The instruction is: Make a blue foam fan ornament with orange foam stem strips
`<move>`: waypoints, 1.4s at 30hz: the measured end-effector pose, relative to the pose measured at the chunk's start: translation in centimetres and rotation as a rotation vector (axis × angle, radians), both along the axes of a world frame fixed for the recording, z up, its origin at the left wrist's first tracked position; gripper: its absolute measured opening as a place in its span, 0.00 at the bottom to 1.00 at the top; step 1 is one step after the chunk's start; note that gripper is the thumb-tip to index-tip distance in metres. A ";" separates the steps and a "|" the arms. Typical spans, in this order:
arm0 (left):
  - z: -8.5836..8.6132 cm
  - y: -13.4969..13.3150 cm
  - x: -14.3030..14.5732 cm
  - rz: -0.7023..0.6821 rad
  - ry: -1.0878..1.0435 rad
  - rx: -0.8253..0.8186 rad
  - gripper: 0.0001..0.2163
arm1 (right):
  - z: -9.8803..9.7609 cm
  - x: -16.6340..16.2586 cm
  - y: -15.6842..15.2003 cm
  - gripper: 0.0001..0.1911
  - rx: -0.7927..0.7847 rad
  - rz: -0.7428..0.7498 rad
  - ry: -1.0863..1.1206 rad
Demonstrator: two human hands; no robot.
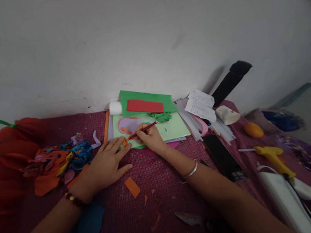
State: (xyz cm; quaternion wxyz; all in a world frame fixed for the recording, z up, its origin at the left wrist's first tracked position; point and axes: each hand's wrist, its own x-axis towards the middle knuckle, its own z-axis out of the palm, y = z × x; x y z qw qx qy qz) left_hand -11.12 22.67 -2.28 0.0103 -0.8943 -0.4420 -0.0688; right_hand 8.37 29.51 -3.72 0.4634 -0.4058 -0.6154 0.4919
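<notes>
Head view: right fingers (142, 135) pinch pen (149, 126); left fingers (123, 151) spread, touching orange scrap (125, 142); handwritten sheet (200, 105) illegible.

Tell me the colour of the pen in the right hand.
The pen is mostly dark red, best seen in the head view.

The surface (166, 180) is covered in dark red, patterned with small checks. The pen (150, 126) in the right hand (150, 138) is coloured red. Under it, a pale green sheet (179, 127) is seen. Beyond the hands, a red strip (144, 106) is laid on a darker green sheet (147, 94). Beside the left hand (110, 162), orange and blue scraps (50, 185) are mixed. Rightward, a glue gun (274, 157) is coloured yellow.
</notes>
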 end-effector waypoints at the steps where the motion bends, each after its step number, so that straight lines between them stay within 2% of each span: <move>1: -0.1 0.0 0.0 0.000 -0.004 0.003 0.27 | 0.0 0.0 0.0 0.06 0.004 0.001 -0.003; 21: -0.1 0.0 0.0 0.001 0.006 0.011 0.27 | -0.3 -0.1 0.3 0.05 0.002 -0.059 0.001; 29: 0.2 0.0 0.1 0.000 -0.005 0.000 0.27 | -0.2 -0.2 0.0 0.06 0.042 0.010 -0.043; 34: 0.3 0.0 0.2 0.004 0.011 -0.010 0.27 | -0.1 -0.1 0.0 0.07 0.013 0.078 -0.052; 42: 0.2 0.0 0.1 -0.001 -0.006 -0.014 0.27 | -0.3 -0.1 -0.2 0.06 0.017 0.038 -0.031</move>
